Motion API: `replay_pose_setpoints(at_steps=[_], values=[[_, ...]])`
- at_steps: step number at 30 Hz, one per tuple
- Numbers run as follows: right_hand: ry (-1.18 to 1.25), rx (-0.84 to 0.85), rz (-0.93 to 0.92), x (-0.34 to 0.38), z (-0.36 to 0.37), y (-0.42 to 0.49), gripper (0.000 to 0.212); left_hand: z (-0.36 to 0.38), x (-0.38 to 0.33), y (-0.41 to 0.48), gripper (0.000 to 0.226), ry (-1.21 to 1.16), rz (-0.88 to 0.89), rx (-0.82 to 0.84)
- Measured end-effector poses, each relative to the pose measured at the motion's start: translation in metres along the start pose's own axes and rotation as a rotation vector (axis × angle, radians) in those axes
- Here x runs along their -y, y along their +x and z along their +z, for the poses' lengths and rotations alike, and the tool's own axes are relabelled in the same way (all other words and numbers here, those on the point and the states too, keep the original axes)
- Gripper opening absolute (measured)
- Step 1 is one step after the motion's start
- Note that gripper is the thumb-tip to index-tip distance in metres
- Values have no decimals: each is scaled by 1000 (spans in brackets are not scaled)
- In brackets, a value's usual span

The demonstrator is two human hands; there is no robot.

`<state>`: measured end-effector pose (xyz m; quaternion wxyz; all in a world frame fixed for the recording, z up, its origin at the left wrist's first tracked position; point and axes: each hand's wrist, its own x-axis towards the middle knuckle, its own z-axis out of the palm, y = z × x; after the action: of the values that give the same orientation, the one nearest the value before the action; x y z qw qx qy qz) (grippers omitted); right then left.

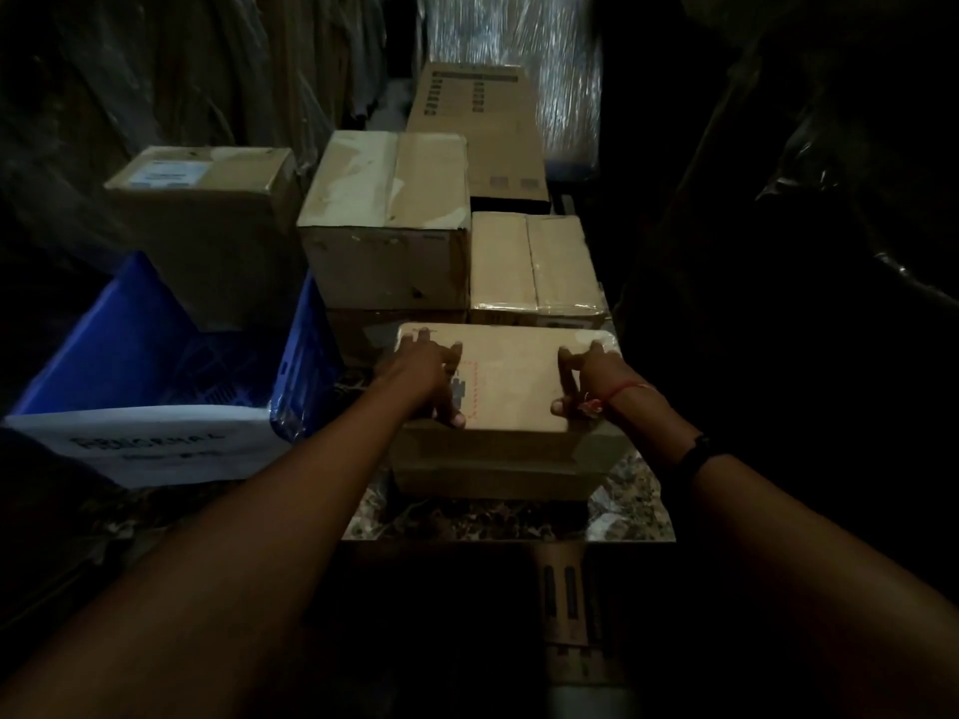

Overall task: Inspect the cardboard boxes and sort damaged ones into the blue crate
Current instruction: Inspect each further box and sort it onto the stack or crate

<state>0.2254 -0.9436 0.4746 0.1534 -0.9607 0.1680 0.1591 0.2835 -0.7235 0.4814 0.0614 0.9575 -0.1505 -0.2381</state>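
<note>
1. Steadies a small cardboard box [511, 381] near centre on the speckled counter [638, 505], left hand [430, 378] at its left end, right hand [586, 378] at its right end.
2. Spreads the fingers fairly straight across the lid, thumbs at the near edge; presses rather than clasps (dim light hides finer detail).
3. Looks light and stiff enough for a two-hand lift; best taken under both short ends, since the top seems smooth and may slip.
4. Stands just left of the blue crate [140, 334]? No: crate left, box right, close together, a white label [145, 448] on the crate's near side.
5. Faces taller cartons just behind: a torn-taped carton [384, 225], a tape-wrapped carton [534, 262] to its right, a labelled carton [207, 199] beyond the crate. Needs a lift over the crate's wall, probably the only obstacle.
</note>
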Motion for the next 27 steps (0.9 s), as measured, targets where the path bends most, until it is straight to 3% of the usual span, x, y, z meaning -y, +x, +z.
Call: replay_pose_setpoints(at_steps=[3, 9, 13, 16, 19, 23, 24, 27], values=[[-1, 24, -2, -8, -3, -7, 47, 14, 16, 1, 112, -178, -41, -92], [-107, 36, -15, -16, 12, -15, 69, 25, 25, -1, 95, -142, 33, -52], [226, -17, 6, -28, 19, -10, 75, 26, 29, -6, 94, -219, 62, -96], [475, -310, -124, -44, 44, -40, 75, 52, 42, -17, 94, -430, 79, -297], [878, -539, -143, -61, 95, -68, 74, 90, 54, -30, 98, -695, 136, -417], [997, -432, 6, -73, 144, -62, 89, 121, 66, -37, 107, -956, 14, -428], [979, -429, 17, -74, 150, -58, 81, 126, 68, -37, 103, -954, -4, -406], [936, -472, 84, -75, 153, -45, 59, 133, 70, -26, 59, -982, -51, -441]])
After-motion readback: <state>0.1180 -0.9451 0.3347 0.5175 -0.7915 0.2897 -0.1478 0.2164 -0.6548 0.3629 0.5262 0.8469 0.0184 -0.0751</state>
